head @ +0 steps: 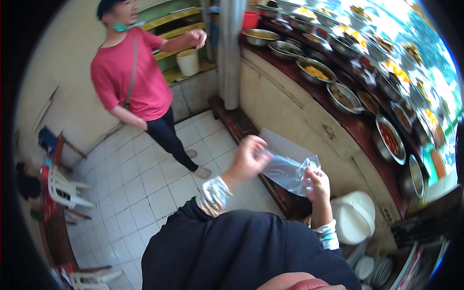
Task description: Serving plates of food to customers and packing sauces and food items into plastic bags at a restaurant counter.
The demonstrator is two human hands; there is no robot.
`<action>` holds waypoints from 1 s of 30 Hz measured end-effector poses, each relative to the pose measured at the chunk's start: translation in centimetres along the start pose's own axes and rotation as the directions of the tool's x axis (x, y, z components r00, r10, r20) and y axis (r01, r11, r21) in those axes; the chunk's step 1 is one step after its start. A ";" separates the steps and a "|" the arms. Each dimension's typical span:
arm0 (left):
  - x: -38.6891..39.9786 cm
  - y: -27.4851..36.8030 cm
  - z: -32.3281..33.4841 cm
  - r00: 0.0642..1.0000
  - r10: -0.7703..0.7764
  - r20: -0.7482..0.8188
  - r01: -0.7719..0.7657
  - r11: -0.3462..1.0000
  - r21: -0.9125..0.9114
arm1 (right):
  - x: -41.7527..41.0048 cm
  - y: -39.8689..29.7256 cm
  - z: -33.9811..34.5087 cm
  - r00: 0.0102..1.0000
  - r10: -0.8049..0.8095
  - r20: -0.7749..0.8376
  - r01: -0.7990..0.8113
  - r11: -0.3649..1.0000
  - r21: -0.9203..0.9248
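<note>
A clear plastic bag (286,172) is stretched out in front of my body. My right hand (317,183) grips its bunched right end between thumb and fingers. At the opposite end, my left hand (250,157) has curled fingers pinching the edge; this hand is slightly blurred. Both forearms wear patterned cuffs, and dark cloth covers my torso. Beyond the bag lies a dark wooden bench (237,123) along the base of the counter.
A dark red counter (348,134) carries metal bowls of food, including a red dish (390,139). Someone in a pink shirt (134,76) stands at the upper left. A white plastic container (353,217) and stacked plates (380,272) are low right. White chairs (67,186) stand left.
</note>
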State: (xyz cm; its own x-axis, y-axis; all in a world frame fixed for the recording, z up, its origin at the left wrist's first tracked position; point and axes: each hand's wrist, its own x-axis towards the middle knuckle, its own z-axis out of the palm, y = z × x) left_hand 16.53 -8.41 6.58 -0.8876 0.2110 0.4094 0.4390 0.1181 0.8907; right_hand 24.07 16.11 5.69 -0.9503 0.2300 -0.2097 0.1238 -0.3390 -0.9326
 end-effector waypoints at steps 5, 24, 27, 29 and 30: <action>-4.0 4.1 5.7 0.958 0.062 0.279 -0.125 0.968 0.216 | -0.8 3.3 3.4 0.981 0.097 0.166 -0.143 0.945 0.293; 3.0 -4.7 2.7 0.959 -0.159 0.236 0.108 0.971 0.215 | -1.6 -1.6 0.7 0.987 0.088 0.132 -0.124 0.949 0.291; 5.3 -8.3 6.0 0.863 -0.201 0.463 0.116 0.972 0.206 | -4.1 -3.2 -1.9 0.980 -0.004 -0.200 0.022 0.996 0.090; 6.3 -8.9 10.4 0.544 -0.480 0.689 0.685 0.728 -0.034 | -6.6 -4.6 -3.8 0.934 -0.060 -0.352 0.067 0.998 0.008; 6.9 -8.3 12.6 0.369 -0.573 0.732 0.782 0.617 0.089 | -8.0 -4.9 -4.6 0.892 -0.056 -0.449 0.060 0.998 -0.004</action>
State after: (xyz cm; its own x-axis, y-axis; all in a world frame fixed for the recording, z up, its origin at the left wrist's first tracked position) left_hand 8.51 4.33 -0.43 -0.4771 0.7201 -0.5038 -0.4105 0.3243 0.8523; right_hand 32.40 20.10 10.61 -0.7259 0.6339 -0.2669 0.0675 -0.3205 -0.9448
